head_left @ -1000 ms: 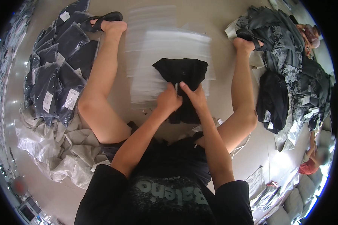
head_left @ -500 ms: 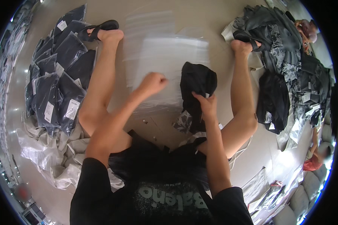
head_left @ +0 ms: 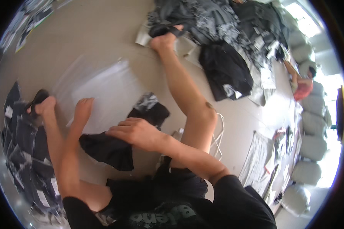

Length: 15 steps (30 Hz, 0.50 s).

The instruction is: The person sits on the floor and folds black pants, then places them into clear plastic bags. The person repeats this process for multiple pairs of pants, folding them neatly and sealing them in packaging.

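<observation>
My right hand (head_left: 137, 134) reaches across in front of me, its fingers closed over a folded black garment (head_left: 107, 152). On the far side of that hand more black cloth shows, with a grey-and-white patterned part (head_left: 146, 100); whether it is the same piece is hidden by the hand. To the left, my left hand (head_left: 83, 110) is at the near left part of a spread of clear plastic bags (head_left: 107, 86). Its fingers are curled together and slightly blurred, and what they hold, if anything, cannot be made out.
Bagged dark garments (head_left: 26, 152) lie in a pile beside my left leg. Past my right foot is a heap of grey and patterned clothes (head_left: 214, 23), with a black garment (head_left: 225, 70) before it. Stuffed sacks (head_left: 307, 149) line the right side, where another person (head_left: 304, 87) sits.
My view has turned toward the right. My right hand has brought the black garment leftward, nearer my left hand. My left hand is now at the plastic bags' near left part.
</observation>
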Tool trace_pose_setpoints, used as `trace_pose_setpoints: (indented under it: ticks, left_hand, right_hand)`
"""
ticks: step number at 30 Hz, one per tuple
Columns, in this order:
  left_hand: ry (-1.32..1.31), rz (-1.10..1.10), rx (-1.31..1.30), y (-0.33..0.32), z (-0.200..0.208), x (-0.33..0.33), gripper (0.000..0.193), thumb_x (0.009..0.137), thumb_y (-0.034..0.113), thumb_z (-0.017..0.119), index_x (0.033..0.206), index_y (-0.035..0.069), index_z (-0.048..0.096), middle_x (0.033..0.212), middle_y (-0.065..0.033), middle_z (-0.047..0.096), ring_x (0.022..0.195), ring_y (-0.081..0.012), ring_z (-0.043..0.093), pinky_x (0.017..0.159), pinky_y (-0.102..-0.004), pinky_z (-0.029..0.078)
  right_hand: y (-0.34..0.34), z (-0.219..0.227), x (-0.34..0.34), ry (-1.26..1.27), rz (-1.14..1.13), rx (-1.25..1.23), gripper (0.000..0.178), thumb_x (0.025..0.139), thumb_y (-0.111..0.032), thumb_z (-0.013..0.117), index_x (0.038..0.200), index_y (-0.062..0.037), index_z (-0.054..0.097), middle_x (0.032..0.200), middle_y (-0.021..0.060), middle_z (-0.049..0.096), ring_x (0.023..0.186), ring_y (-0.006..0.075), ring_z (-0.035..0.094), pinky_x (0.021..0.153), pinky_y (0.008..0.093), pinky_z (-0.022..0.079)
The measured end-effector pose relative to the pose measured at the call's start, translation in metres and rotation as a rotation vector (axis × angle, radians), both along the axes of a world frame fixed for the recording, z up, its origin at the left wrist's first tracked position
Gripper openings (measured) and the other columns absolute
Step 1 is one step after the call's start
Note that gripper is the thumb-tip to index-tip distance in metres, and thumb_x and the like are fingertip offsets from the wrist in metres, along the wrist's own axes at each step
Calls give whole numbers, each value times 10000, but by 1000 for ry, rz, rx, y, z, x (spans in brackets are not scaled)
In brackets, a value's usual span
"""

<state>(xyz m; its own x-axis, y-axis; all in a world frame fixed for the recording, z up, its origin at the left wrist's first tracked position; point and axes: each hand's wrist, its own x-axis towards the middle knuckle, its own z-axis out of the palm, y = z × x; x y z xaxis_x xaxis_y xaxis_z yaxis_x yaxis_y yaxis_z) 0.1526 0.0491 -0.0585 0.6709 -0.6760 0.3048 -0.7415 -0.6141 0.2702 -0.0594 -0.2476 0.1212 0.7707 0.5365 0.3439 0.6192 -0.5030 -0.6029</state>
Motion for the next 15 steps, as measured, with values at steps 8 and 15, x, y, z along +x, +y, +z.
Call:
trace_pose_setpoints:
  ticks: [8, 15]
  left_hand:
    - [599, -353, 5, -18, 133, -98, 103, 856, -1, 821, 950, 14, 780, 813, -185, 688, 745, -361, 674, 640, -423, 525]
    - [477, -439, 12, -21, 158, -133, 126, 798, 8, 840, 896, 9, 761, 768, -131, 625, 693, -328, 650, 614, -431, 513]
  right_hand:
    - [15, -42, 0, 92, 76, -280, 591, 737, -85, 825, 1317, -134, 728, 1567, 222, 516, 997, 348, 748, 844, 434, 609]
    - [29, -32, -21, 269, 135, -327, 451, 724, -96, 835, 1165, -88, 746, 1147, 88, 710, 1023, 337, 740, 841, 446, 601]
